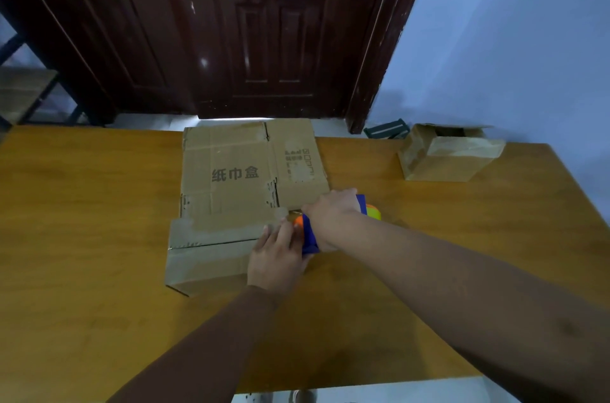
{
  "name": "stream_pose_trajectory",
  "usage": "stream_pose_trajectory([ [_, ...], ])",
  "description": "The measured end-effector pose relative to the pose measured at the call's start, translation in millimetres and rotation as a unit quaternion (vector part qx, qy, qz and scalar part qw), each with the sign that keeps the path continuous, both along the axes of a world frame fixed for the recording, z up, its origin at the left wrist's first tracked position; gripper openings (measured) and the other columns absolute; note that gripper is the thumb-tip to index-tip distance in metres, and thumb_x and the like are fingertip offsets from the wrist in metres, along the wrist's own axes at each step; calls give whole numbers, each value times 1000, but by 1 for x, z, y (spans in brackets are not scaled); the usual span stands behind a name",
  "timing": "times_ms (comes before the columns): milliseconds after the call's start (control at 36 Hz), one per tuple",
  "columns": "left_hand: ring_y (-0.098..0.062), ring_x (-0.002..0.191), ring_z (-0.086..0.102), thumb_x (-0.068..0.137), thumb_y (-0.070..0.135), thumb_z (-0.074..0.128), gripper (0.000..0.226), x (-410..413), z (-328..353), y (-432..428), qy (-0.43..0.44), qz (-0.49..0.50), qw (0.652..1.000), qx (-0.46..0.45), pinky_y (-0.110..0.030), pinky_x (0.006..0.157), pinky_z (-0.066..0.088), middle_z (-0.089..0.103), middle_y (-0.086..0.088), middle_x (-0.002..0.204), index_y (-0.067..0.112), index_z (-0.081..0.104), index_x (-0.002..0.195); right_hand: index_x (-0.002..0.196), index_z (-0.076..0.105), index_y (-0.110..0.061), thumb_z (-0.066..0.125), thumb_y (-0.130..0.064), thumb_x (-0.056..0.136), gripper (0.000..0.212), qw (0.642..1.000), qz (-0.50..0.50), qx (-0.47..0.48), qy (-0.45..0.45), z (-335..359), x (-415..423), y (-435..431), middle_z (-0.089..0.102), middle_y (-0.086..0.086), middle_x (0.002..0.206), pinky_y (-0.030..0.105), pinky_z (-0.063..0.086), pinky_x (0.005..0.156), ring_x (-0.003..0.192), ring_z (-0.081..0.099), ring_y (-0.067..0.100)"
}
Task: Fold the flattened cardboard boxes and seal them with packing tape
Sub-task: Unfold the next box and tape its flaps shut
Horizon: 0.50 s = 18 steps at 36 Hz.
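Observation:
A folded cardboard box [211, 257] stands at the table's middle, its top flaps closed along a seam with tape over it. Behind it lies a flattened cardboard box [244, 168] printed with dark characters. My right hand [330, 211] grips a blue and orange tape dispenser [310, 234] at the right end of the folded box's top. My left hand [274, 254] rests on the box's right end beside the dispenser, fingers stretched forward over the seam.
A second assembled cardboard box [445, 155] sits at the back right of the wooden table [99, 204]. A dark wooden door [231, 29] stands behind the table. A dark object [386, 130] lies on the floor by the wall.

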<state>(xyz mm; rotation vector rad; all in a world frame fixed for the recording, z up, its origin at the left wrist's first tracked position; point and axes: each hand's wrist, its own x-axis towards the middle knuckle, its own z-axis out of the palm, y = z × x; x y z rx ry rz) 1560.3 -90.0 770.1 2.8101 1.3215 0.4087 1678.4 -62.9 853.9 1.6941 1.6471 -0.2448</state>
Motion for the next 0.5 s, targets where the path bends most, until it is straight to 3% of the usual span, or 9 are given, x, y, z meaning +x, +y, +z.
stream_pose_trajectory([
  [139,-32,70,68,51,32,92,53,1,-2,-3,-25,22,998,-50,-34,59,57,66,-15,88,2,74,90,126,50,-19,64,-25,83,45,999,33,9,-35,2,-9,7,53,10,114,48,37,89,112,48,34],
  [222,-30,70,67,55,33,90,49,-1,-2,-2,-35,25,997,-65,-32,57,56,65,-13,89,3,74,90,123,51,-19,66,-28,83,43,998,40,13,-46,3,-11,10,51,10,107,46,36,83,106,48,33],
  [278,-28,67,66,55,33,90,50,0,-4,-2,-30,30,997,-63,-31,56,56,64,-12,88,3,74,91,123,50,-19,67,-28,81,47,998,37,11,-50,4,-10,9,52,11,111,47,36,86,110,48,34],
  [333,-29,76,67,63,35,86,47,2,-4,-2,-8,28,998,-54,-33,70,57,63,-13,95,5,73,96,126,50,-19,66,-27,83,47,998,38,13,-54,2,-11,8,53,10,121,48,36,90,115,46,34],
  [389,-31,111,59,82,38,71,41,3,-9,-3,29,15,999,-43,-41,102,42,58,-13,117,9,69,111,127,51,-20,62,-25,86,43,998,31,7,-46,-5,-14,4,52,9,126,47,36,91,118,46,34],
  [417,-30,120,55,83,38,70,39,3,-10,-4,46,4,999,-28,-43,107,38,58,-12,119,10,70,110,127,51,-20,62,-24,87,42,999,24,6,-41,-9,-14,3,53,8,127,46,37,90,118,46,34],
  [500,-28,99,68,59,37,88,36,2,-7,-2,63,-11,998,-17,-43,86,55,69,-9,98,14,77,84,130,49,-21,64,-27,84,49,999,-1,-9,-38,-6,-5,0,51,9,130,49,38,94,122,46,34],
])
